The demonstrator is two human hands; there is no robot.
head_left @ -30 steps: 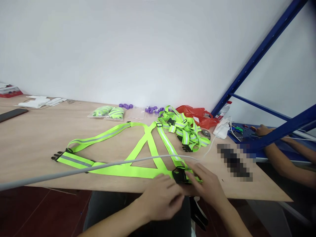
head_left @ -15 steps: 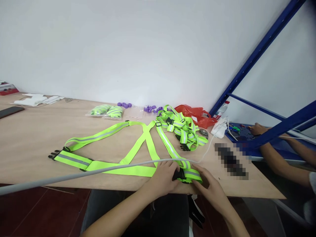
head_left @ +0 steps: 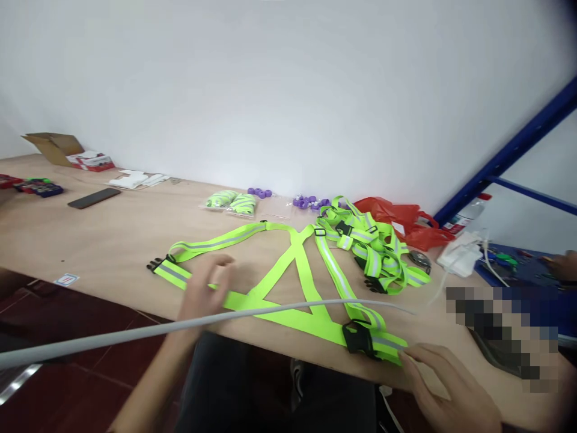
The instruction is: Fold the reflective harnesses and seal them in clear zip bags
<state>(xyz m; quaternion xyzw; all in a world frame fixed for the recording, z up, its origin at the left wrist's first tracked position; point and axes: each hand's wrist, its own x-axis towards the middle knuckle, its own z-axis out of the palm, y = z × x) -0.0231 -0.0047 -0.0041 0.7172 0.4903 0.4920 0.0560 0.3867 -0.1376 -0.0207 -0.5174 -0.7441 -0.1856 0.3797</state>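
Observation:
A neon-green reflective strap harness (head_left: 297, 243) lies spread on the wooden table (head_left: 148, 240), its straps crossing in the middle. My left hand (head_left: 205, 291) hovers over the lower left strap near the black pronged buckle (head_left: 161, 263), fingers apart and holding nothing. At the lower right, my right hand (head_left: 444, 379) has its thumb and fingertips at the end of the folded strap beside a black buckle (head_left: 357, 337). A grey cable (head_left: 180, 326) crosses in front of the harness. Behind it, more green straps (head_left: 369, 240) lie in a tangled heap.
Bagged green straps (head_left: 243, 204), purple rings (head_left: 309, 202) and a red plastic bag (head_left: 406, 219) lie toward the wall. A dark phone (head_left: 94, 198) and an open cardboard box (head_left: 54, 147) are at left. A bottle (head_left: 469, 213) stands beside the blue frame; another person's hand shows at far right.
The view has turned left. My left hand has left the right-hand buckle and moved left above the lower strap. My right hand has shifted to the strap's right end.

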